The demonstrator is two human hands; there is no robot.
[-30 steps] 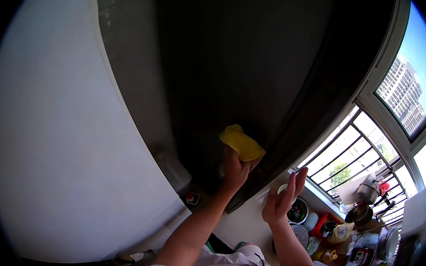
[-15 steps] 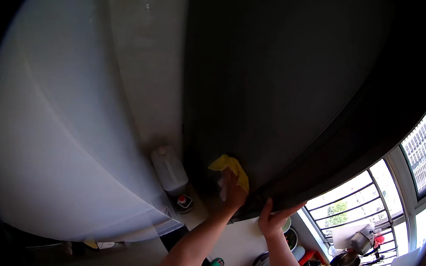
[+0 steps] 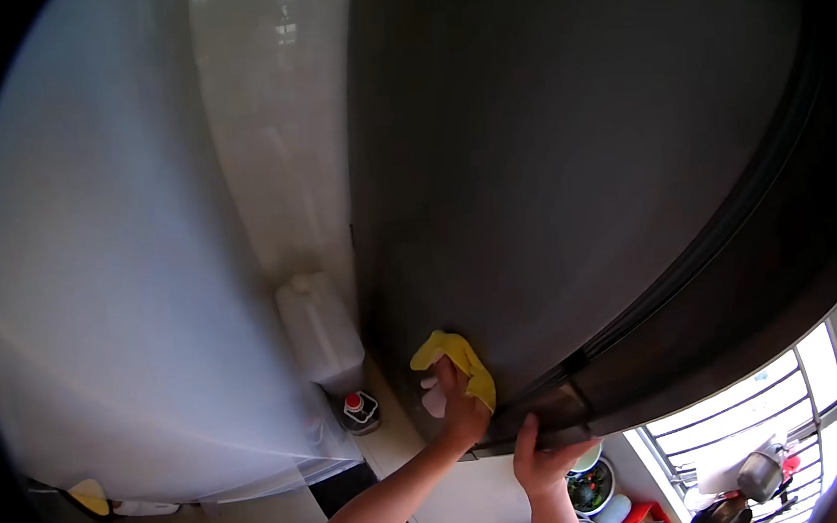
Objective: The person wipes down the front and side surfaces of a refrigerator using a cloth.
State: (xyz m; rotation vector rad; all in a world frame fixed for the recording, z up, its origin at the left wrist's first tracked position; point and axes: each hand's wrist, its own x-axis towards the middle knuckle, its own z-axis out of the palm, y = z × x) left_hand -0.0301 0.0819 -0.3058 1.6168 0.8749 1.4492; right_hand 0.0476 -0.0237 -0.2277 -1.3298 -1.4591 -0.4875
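My left hand (image 3: 461,404) presses a yellow cloth (image 3: 473,370) against the lower part of a large dark panel (image 3: 530,174), which looks like the side of a fridge. The cloth is bunched around the fingers, and a pale reflection shows beside it. At the panel's bottom front edge (image 3: 555,436), my right hand (image 3: 542,456) rests with thumb raised and fingers spread along the edge. It holds no separate object.
On the left stands a big white appliance surface (image 3: 114,266). In the gap are a whitish jug (image 3: 321,328) and a dark bottle with a red cap (image 3: 360,412). A bowl of greens (image 3: 591,486), a red container (image 3: 640,517) and a hanging pot (image 3: 760,476) are by the barred window (image 3: 744,398).
The view has shifted, and the dark panel looks brighter. My left hand and the cloth sit slightly lower in view. My right hand stays at the edge.
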